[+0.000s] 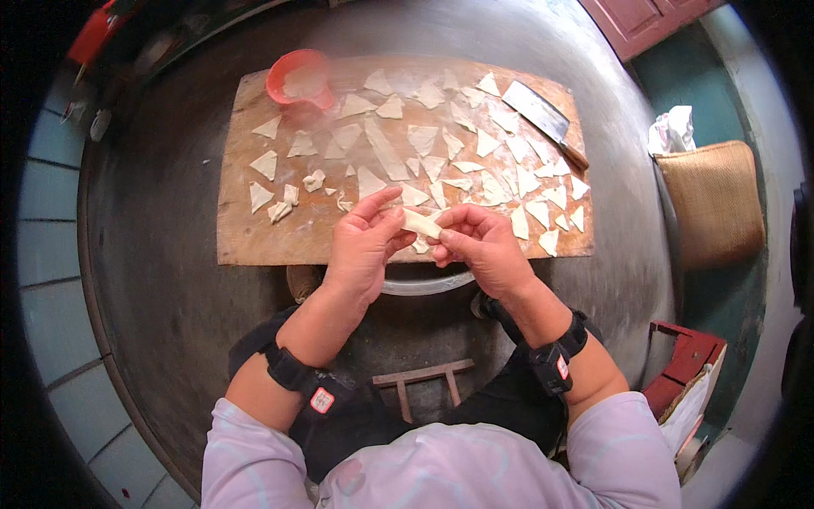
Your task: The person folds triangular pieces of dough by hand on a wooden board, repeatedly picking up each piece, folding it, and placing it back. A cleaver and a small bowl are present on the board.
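Note:
Between my two hands, above the near edge of a floured wooden board (241, 232), a small piece of pale dough (421, 223) is stretched. My left hand (367, 235) pinches its left end with thumb and fingers. The right end is gripped by my right hand (478, 245). Many flat dough pieces, mostly triangles such as the dough triangle (422, 139), are spread over the board. A longer dough strip (386, 149) lies near the middle. A few crumpled dough scraps (283, 203) sit at the left.
A red plastic scoop (275, 79) holding pale flour stands at the board's far left. At the far right lies a cleaver (537, 108), its handle toward the right edge. Under the near edge shows a basin rim (429, 286). A woven-covered seat (712, 203) stands farther right.

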{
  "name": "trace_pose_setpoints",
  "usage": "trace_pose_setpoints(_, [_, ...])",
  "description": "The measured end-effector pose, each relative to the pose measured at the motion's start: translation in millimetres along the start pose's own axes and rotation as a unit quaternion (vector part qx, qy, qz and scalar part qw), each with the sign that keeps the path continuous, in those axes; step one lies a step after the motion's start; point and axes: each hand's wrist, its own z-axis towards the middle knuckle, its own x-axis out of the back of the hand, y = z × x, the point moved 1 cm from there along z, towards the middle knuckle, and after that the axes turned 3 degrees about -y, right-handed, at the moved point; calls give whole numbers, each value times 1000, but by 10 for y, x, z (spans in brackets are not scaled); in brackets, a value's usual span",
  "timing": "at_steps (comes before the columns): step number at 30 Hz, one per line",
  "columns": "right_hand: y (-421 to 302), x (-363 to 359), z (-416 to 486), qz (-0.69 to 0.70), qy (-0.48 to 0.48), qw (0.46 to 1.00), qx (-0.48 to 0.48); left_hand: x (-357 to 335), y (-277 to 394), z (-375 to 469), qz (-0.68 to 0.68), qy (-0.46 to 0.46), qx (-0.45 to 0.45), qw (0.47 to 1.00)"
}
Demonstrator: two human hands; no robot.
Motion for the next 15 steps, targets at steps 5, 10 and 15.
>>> trace_pose_setpoints(5, [32, 57, 89, 0, 7, 1000, 1, 75, -61, -3, 76, 55, -38, 995])
trace_pose_setpoints(10, [337, 80, 309, -130, 55, 990, -12, -7, -62, -10, 123, 35, -149, 981])
trace_pose_setpoints(15, [893, -261, 712, -86, 33, 995, -30, -67, -1, -82, 57, 13, -135, 989])
